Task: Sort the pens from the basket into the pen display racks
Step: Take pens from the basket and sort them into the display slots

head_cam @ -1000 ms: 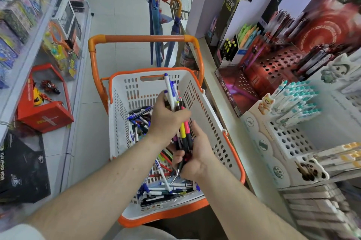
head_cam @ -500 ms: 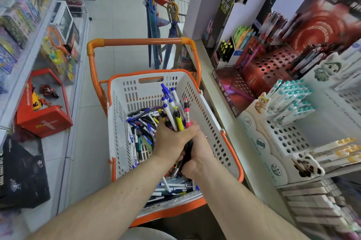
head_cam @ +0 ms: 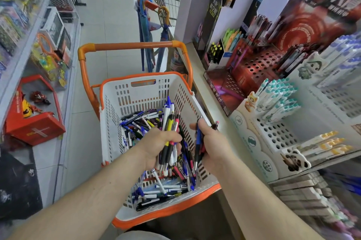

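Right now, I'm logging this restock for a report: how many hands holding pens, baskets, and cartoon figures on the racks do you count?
Hands holding pens: 2, the left hand and the right hand
Basket: 1
Cartoon figures: 3, the cat, the green figure and the black-and-white figure
Total: 6
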A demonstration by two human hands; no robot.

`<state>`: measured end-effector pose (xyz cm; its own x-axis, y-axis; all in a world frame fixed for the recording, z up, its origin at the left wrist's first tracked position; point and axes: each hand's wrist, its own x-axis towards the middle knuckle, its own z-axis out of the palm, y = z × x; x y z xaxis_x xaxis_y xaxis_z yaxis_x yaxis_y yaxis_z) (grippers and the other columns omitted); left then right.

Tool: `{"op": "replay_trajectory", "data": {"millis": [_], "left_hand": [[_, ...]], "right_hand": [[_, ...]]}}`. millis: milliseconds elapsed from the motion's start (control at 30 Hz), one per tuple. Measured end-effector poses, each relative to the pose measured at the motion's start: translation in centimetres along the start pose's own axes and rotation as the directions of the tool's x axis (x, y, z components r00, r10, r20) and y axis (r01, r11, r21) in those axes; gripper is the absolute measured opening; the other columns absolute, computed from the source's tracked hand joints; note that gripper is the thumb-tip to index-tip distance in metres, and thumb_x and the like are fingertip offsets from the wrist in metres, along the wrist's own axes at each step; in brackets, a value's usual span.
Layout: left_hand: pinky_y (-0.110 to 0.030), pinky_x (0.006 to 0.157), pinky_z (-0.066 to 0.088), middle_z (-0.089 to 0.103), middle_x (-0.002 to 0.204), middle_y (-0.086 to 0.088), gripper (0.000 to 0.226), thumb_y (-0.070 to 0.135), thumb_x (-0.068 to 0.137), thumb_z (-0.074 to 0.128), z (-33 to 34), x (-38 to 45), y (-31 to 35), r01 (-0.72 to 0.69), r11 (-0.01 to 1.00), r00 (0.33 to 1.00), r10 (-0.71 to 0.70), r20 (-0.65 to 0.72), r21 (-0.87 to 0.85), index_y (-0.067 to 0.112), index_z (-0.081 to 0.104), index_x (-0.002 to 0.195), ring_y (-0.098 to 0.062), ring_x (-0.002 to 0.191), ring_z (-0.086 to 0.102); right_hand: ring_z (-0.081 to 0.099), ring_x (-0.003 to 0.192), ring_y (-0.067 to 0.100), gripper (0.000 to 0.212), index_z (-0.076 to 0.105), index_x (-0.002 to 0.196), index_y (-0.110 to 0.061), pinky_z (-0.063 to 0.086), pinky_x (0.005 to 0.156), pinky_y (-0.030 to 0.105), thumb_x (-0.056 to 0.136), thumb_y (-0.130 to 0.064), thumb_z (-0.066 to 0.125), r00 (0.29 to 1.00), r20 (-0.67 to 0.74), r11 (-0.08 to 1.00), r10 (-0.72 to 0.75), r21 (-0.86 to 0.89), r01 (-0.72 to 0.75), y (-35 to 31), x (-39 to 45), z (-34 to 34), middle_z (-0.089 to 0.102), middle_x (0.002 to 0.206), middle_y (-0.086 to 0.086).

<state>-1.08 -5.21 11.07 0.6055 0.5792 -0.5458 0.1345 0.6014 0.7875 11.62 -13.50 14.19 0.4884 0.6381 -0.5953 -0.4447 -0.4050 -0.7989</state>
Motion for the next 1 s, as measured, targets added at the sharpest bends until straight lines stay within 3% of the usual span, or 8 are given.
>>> {"op": "replay_trajectory", "data": {"millis": [133,333,500,600,700,767,867,1000], "left_hand": [[-0.035,0.064,0.056,0.067,0.085,-0.023,0.015,0.0,0.083,0.066,1.3,-0.1,-0.8,-0.018,0.995,0.999,0.013,0.053,0.093,-0.006,0.07,0.097,-0.033,0.075,0.067],[-0.05,0.082,0.058,0.069,0.103,-0.031,0.029,0.001,0.08,0.072,3.6,0.2,-0.8,-0.08,0.989,0.97,0.048,0.24,0.123,0.0,0.07,0.109,-0.043,0.092,0.069],[-0.042,0.067,0.058,0.066,0.08,-0.024,0.037,0.009,0.064,0.068,7.5,1.0,-0.9,0.014,1.0,0.949,-0.019,0.315,0.018,-0.008,0.067,0.097,-0.034,0.07,0.067],[-0.032,0.057,0.055,0.062,0.066,-0.014,0.025,0.013,0.059,0.069,10.1,1.4,-1.1,0.129,0.991,0.927,-0.108,0.358,-0.036,0.001,0.065,0.081,-0.024,0.055,0.062],[-0.03,0.057,0.054,0.062,0.063,-0.01,0.041,0.019,0.043,0.078,13.2,1.4,-1.3,0.207,0.977,0.895,-0.17,0.412,-0.045,0.004,0.064,0.079,-0.021,0.053,0.06],[-0.029,0.052,0.054,0.061,0.063,-0.01,0.045,0.021,0.041,0.077,15.4,1.4,-1.4,0.223,0.974,0.87,-0.181,0.459,-0.039,0.006,0.06,0.079,-0.022,0.052,0.06],[-0.027,0.051,0.054,0.061,0.062,-0.008,0.036,0.02,0.041,0.077,18.8,1.2,-1.4,0.245,0.969,0.831,-0.199,0.52,-0.02,0.009,0.062,0.072,-0.02,0.052,0.06],[-0.025,0.05,0.053,0.061,0.063,-0.004,0.04,0.014,0.03,0.09,23.1,0.3,-1.8,0.279,0.958,0.746,-0.177,0.642,-0.06,0.012,0.071,0.065,-0.018,0.051,0.061]], "right_hand": [[0.032,0.039,0.009,0.024,0.059,0.077,-0.012,0.027,0.041,0.023,0.094,-0.027,0.068,0.994,0.025,0.987,-0.104,-0.121,0.106,0.3,-0.1,-0.3,0.041,0.052,-0.001],[0.036,0.036,0.008,0.028,0.062,0.068,-0.014,0.03,0.039,0.022,0.09,-0.025,0.073,0.993,-0.042,0.99,-0.114,-0.085,0.11,-0.8,-1.8,-2.0,0.051,0.049,-0.004],[0.03,0.04,0.008,0.031,0.057,0.079,-0.017,0.024,0.042,0.023,0.093,-0.044,0.065,0.991,-0.127,0.999,-0.043,0.025,0.046,-2.0,-3.5,-5.5,0.039,0.052,-0.006],[0.023,0.037,0.01,0.036,0.044,0.069,-0.02,0.018,0.043,0.024,0.098,-0.035,0.057,0.979,-0.199,0.997,-0.052,0.043,0.062,-2.5,-5.3,-8.6,0.03,0.046,-0.006],[0.022,0.04,0.016,0.044,0.037,0.057,-0.021,0.018,0.047,0.029,0.096,-0.025,0.057,0.95,-0.295,0.981,-0.104,0.124,0.147,-2.4,-6.3,-11.6,0.026,0.049,-0.001],[0.031,0.045,0.018,0.04,0.044,0.049,-0.021,0.025,0.056,0.036,0.086,-0.019,0.059,0.907,-0.396,0.974,-0.14,0.11,0.198,-2.6,-6.9,-13.6,0.035,0.049,0.001],[0.04,0.053,0.018,0.031,0.05,0.058,-0.017,0.03,0.061,0.035,0.089,-0.02,0.053,0.805,-0.555,0.968,-0.209,-0.002,0.25,-2.9,-9.1,-17.6,0.047,0.053,0.001],[0.047,0.045,0.017,0.032,0.053,0.082,-0.011,0.037,0.054,0.033,0.1,-0.037,0.053,0.56,-0.745,0.887,-0.361,-0.089,0.453,-2.4,-13.6,-22.8,0.054,0.062,0.012]]}}
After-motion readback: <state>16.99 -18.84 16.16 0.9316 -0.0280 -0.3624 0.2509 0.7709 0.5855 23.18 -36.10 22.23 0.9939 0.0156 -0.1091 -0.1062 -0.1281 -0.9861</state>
